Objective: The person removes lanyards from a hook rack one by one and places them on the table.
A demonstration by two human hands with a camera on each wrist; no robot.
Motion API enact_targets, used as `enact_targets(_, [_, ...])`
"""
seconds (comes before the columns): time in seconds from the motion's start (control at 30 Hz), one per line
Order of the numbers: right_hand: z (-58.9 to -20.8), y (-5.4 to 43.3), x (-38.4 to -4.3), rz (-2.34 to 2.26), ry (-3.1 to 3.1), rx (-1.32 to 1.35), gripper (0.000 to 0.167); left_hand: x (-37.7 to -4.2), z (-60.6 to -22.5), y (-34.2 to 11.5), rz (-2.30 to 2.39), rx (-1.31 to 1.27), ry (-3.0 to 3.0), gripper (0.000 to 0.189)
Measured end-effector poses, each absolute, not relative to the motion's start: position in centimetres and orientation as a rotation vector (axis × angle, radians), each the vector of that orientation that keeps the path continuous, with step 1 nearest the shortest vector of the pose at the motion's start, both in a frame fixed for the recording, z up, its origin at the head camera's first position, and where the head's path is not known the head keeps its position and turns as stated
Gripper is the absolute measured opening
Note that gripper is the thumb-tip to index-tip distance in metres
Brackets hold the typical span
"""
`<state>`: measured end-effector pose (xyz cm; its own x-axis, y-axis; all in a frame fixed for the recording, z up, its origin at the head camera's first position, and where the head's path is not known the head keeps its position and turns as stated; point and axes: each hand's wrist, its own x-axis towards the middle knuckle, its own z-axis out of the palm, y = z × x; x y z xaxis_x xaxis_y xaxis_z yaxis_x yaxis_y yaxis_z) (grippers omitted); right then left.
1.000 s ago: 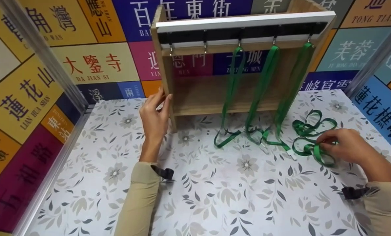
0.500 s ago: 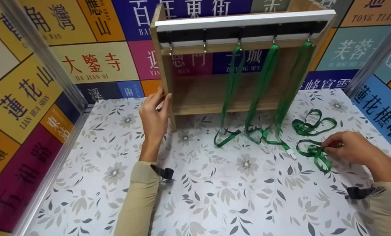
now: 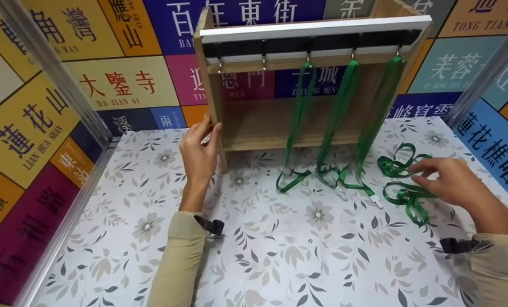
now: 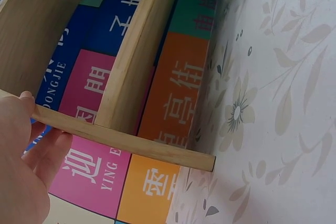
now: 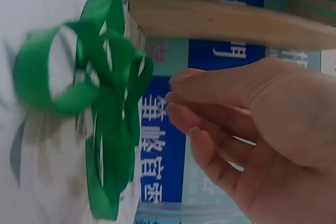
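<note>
My left hand (image 3: pixel 198 149) grips the left side panel (image 4: pixel 131 142) of a wooden rack (image 3: pixel 258 132), thumb on one face and fingers on the other. Three green lanyards (image 3: pixel 342 100) hang from the rack's right-hand hooks, their lower ends on the table. The two left hooks (image 3: pixel 264 64) are bare. Over at the right, my right hand (image 3: pixel 460 183) hovers by two loose lanyards: a farther folded one (image 3: pixel 391 165) and a nearer one (image 3: pixel 417 213). In the right wrist view its fingers are loosely bent and apart from a bunched green lanyard (image 5: pixel 113 87).
A table cover (image 3: pixel 279 256) with grey flowers and leaves lies under everything. Behind the rack stands a wall (image 3: pixel 126 81) of coloured panels with Chinese characters. Clear plastic edging (image 3: pixel 66 76) runs up the left corner. White clips (image 3: pixel 375 201) end some hanging lanyards.
My right hand shifted the nearer lanyard slightly toward me, let go of it and moved up toward the farther one. My left hand stays on the rack.
</note>
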<state>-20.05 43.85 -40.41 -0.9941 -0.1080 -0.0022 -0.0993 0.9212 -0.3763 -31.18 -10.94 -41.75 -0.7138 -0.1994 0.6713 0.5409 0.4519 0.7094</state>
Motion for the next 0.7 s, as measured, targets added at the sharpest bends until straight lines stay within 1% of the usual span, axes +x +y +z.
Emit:
enact_targets(0.23, [-39.8, 37.8, -20.9, -0.839, 3.245, -0.262, 0.018, -31.2, -41.8, -11.0, -1.325, -0.292, -1.982, 0.045])
enact_targets(0.5, [-39.0, 30.2, -22.6, -1.135, 3.351, -0.574, 0.012, -31.3, -41.9, -10.9, -1.298, -0.297, -1.964, 0.044])
enact_targets(0.6, [-38.5, 27.6, -23.5, -1.285, 3.311, -0.625, 0.014, -31.3, -41.8, -10.9, -1.305, -0.293, -1.969, 0.044])
enact_targets(0.7, [-37.8, 25.0, -24.4, -1.403, 3.285, -0.619, 0.019, -31.2, -41.8, -11.0, -1.307, -0.286, -1.974, 0.045])
